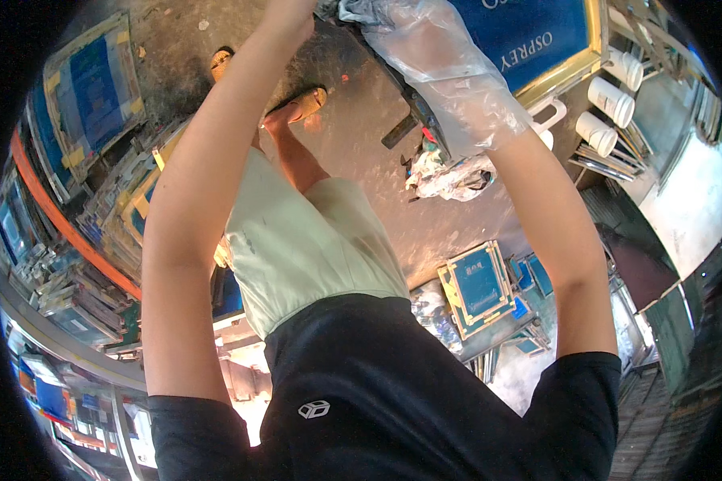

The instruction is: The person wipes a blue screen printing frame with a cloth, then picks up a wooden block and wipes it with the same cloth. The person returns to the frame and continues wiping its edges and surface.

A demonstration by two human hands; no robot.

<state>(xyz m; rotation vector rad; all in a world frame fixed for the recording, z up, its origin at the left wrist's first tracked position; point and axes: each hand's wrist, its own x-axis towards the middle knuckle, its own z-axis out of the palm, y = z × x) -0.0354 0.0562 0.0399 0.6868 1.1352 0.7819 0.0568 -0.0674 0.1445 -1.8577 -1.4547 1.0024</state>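
My right hand (442, 45) is inside a clear, wrinkled plastic bag (457, 99) that reaches down to the wrist; its fingers are blurred by the film. Bunched dark and grey plastic lies by the bag's far end. My left hand (301, 12) is at the top edge, mostly cut off, near that dark plastic, and its fingers are hidden. A blue screen-printing frame (541, 42) with yellow-taped edges and writing stands right beside the bag. Below the bag runs a dark edge of a stand, with a crumpled, stained cloth or plastic heap (451, 174) under it.
Stacked screen frames (93, 90) and an orange rail (54, 204) fill the left. White buckets (610, 102) stand at the right near a bundle of rods or squeegees. More framed screens (478, 288) lean at the lower right. My sandalled feet are on the stained concrete floor (361, 138).
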